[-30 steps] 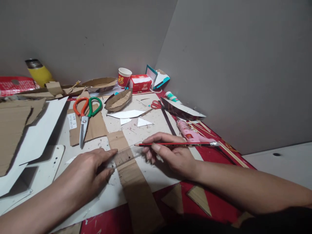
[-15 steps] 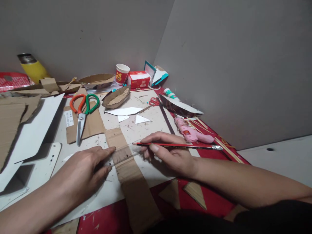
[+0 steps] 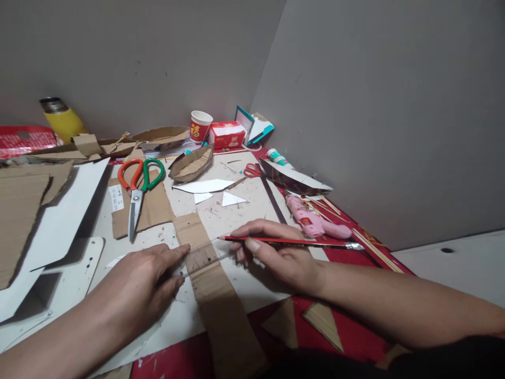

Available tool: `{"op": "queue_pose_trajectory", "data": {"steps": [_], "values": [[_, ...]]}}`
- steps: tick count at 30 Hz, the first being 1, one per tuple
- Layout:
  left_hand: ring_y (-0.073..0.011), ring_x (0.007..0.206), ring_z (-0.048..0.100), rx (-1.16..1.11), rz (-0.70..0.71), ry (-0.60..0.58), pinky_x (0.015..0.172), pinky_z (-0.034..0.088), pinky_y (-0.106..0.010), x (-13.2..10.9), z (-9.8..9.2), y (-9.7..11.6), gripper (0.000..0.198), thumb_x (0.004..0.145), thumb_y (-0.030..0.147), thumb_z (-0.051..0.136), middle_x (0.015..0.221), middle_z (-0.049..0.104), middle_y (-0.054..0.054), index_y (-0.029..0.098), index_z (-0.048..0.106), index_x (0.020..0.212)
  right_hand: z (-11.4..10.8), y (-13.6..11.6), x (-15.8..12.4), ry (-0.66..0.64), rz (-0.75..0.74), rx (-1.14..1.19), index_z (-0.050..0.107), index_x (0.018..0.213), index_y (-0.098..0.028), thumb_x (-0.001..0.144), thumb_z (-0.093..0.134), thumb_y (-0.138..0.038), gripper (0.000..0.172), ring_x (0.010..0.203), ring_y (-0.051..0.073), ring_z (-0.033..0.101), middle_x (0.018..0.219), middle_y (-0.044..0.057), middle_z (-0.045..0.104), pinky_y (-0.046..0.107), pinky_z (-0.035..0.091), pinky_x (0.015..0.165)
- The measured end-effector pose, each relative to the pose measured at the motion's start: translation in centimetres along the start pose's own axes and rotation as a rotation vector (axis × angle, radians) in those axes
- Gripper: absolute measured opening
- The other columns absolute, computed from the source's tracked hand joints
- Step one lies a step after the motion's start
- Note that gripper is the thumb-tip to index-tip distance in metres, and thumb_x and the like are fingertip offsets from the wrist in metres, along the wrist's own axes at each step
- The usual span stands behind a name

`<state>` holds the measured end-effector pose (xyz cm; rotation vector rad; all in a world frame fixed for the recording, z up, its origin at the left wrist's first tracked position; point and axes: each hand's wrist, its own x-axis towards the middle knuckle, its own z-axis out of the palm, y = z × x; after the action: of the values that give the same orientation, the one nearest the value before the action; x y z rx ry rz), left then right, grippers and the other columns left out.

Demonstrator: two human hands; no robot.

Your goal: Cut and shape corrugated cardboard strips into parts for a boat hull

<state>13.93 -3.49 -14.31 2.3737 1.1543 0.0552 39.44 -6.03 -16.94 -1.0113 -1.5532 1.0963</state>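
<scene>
A clear ruler [image 3: 205,256] lies across a long strip of brown cardboard [image 3: 221,305]. Its left end is between the thumb and fingers of my left hand [image 3: 148,276], which presses it onto the strip. My right hand [image 3: 278,258] pinches a red and black pencil [image 3: 292,242] between thumb and fingers, its sharpened tip pointing left just above the ruler's far edge. Whether my right fingers also touch the ruler is unclear. Orange-and-green-handled scissors [image 3: 136,202] rest partly open on a cardboard piece [image 3: 158,202] beyond my left hand.
A cardboard boat shape [image 3: 192,163] and white paper cutouts [image 3: 203,185] lie farther back. A pink glue gun [image 3: 313,221], small red scissors [image 3: 251,170] and thin sticks [image 3: 376,250] are at right. Cardboard sheets [image 3: 23,216] stack at left. A paper cup [image 3: 200,126] and yellow bottle [image 3: 63,121] stand behind.
The whole view has shifted slightly, so things appear a little lower and farther right. Both hands keep their grips on the ruler and the pencil.
</scene>
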Motion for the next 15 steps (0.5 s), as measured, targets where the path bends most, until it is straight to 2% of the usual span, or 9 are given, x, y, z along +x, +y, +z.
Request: {"op": "queue_pose_trajectory", "data": {"steps": [5,15], "values": [[-0.0236,0.081,0.068,0.011,0.005,-0.002,0.071,0.053,-0.035,0.14,-0.01,-0.11,0.043,0.09,0.031,0.041,0.091,0.071,-0.009,0.02,0.062,0.125,-0.09,0.01,0.01,-0.014,-0.01,-0.014,0.067,0.1,-0.014,0.091,0.057,-0.035,0.025,0.063,0.016,0.067,0.081,0.01,0.073,0.026,0.056,0.055],[-0.0231,0.081,0.068,-0.01,0.037,0.004,0.068,0.053,-0.032,0.17,0.18,-0.31,0.043,0.09,0.031,0.042,0.091,0.071,-0.009,0.019,0.061,0.127,-0.24,0.07,0.03,-0.028,-0.06,-0.076,0.067,0.1,-0.014,0.091,0.055,-0.025,0.018,0.065,0.015,0.068,0.08,0.008,0.072,0.026,0.057,0.059]]}}
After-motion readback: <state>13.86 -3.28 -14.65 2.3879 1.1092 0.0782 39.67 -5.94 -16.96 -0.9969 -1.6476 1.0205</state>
